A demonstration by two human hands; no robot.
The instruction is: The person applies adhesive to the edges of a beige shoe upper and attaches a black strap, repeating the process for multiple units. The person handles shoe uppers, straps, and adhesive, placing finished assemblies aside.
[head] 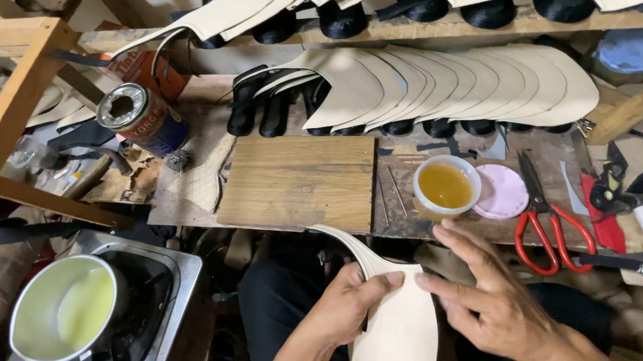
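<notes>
A cream leather piece is held over the lap, below the bench, pinched at its edge by the left hand. The right hand is spread, fingertips touching it. A glue cup stands nearby.

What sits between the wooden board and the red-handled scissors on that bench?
In the head view, a white cup of amber liquid and a pink lid lie between the wooden board and the scissors.

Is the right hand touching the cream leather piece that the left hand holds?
Touching. The head view shows the right hand with a fingertip laid on the upper edge of the cream leather piece, which the left hand grips.
</notes>
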